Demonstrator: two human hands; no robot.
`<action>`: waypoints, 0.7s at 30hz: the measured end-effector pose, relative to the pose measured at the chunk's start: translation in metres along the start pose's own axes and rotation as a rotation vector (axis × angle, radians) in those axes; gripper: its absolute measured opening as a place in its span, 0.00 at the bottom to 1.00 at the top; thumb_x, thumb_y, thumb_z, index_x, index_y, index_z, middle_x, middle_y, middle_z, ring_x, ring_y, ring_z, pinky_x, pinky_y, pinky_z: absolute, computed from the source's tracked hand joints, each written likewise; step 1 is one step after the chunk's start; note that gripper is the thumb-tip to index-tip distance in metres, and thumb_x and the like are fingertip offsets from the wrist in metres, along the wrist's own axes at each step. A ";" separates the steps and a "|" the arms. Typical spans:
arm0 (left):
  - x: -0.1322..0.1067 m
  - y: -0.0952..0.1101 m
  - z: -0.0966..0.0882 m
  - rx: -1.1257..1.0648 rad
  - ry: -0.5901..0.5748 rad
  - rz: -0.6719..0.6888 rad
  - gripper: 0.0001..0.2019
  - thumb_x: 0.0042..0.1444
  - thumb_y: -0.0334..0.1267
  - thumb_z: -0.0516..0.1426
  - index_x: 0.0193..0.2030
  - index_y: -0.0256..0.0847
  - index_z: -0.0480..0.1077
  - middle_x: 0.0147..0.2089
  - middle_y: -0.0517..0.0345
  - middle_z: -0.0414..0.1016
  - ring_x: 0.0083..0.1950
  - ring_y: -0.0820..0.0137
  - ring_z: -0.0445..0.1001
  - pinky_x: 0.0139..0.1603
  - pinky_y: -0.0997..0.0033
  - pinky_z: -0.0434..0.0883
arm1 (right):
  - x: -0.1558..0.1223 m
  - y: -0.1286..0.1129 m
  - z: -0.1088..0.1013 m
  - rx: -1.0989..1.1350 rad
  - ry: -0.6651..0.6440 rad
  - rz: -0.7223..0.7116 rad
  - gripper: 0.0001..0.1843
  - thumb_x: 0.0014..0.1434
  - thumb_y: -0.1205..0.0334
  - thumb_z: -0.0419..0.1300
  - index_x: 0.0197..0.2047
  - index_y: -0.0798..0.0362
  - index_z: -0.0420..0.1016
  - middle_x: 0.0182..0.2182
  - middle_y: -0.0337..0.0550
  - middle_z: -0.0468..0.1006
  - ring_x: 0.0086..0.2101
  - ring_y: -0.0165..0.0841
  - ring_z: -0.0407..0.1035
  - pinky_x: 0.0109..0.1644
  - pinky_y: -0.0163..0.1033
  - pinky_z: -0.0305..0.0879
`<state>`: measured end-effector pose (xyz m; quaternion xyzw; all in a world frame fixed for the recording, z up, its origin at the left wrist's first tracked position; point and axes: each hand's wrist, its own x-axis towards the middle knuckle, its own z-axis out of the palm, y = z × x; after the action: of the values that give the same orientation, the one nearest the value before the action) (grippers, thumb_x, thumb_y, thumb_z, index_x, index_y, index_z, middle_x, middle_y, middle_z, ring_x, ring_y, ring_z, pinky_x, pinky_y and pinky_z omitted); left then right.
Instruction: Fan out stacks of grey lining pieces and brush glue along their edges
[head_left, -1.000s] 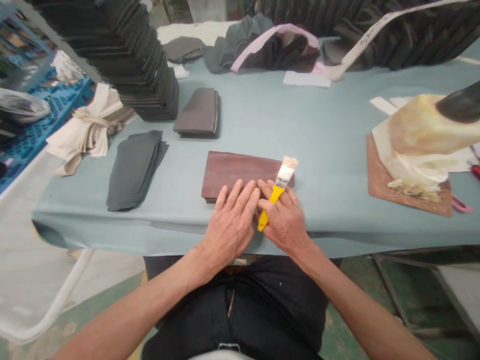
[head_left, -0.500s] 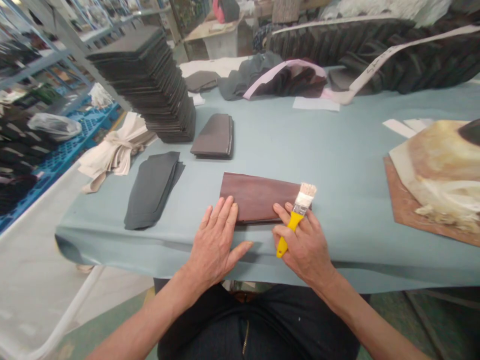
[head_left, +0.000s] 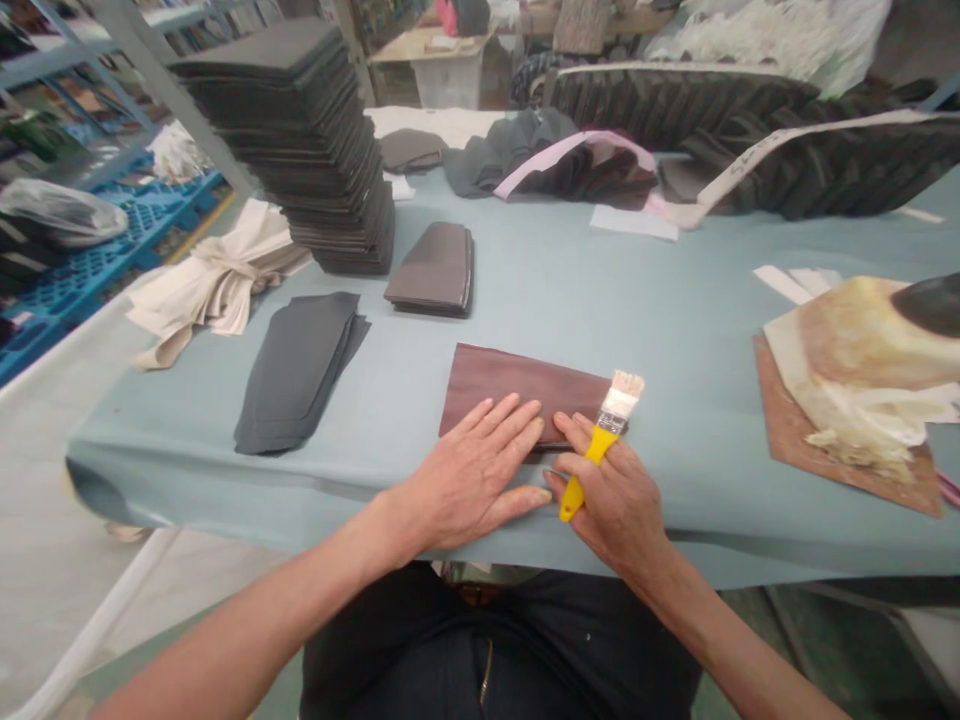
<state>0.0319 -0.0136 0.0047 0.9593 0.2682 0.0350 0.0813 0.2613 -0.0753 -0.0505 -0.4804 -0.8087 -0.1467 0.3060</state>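
A brown leather piece (head_left: 517,385) lies flat on the blue-grey table (head_left: 675,300) near the front edge. My left hand (head_left: 480,470) rests flat on its near edge, fingers stretched out and together. My right hand (head_left: 611,495) is closed on a yellow-handled paintbrush (head_left: 600,440); its pale bristles point away from me, at the leather's right end. My right fingertips also touch the leather's near right edge.
A tall stack of dark pieces (head_left: 300,130) stands at the back left, with a small dark pile (head_left: 435,268) and grey cut pieces (head_left: 300,365) before it. Cream cloth (head_left: 217,275) lies left. A glue-stained mound on a brown board (head_left: 847,400) sits right. Dark bundles (head_left: 750,130) line the back.
My left hand slid right and onto the leather's near edge, close to my right hand. The camera view shifted slightly; the brush hand stayed at the leather's right end.
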 end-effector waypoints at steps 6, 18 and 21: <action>0.021 -0.031 -0.015 -0.073 -0.124 0.028 0.38 0.79 0.59 0.38 0.83 0.33 0.52 0.86 0.43 0.50 0.88 0.52 0.44 0.86 0.49 0.50 | -0.002 -0.001 0.002 0.012 0.017 0.020 0.07 0.70 0.68 0.64 0.47 0.50 0.69 0.64 0.54 0.78 0.67 0.44 0.72 0.69 0.49 0.68; 0.063 -0.060 -0.011 0.100 -0.087 -0.269 0.37 0.79 0.56 0.45 0.82 0.29 0.53 0.84 0.36 0.54 0.85 0.43 0.54 0.85 0.42 0.53 | -0.003 -0.001 0.002 0.035 0.007 0.054 0.10 0.68 0.68 0.66 0.44 0.50 0.68 0.62 0.53 0.80 0.68 0.43 0.72 0.70 0.48 0.68; 0.067 -0.054 -0.011 0.111 -0.083 -0.371 0.37 0.79 0.54 0.45 0.82 0.26 0.54 0.83 0.33 0.56 0.84 0.43 0.56 0.84 0.39 0.53 | -0.001 -0.001 0.001 0.029 0.004 0.060 0.10 0.68 0.68 0.66 0.44 0.49 0.68 0.62 0.52 0.80 0.66 0.43 0.73 0.70 0.47 0.69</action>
<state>0.0604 0.0686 0.0073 0.8969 0.4386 -0.0350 0.0441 0.2609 -0.0760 -0.0522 -0.4999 -0.7953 -0.1265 0.3188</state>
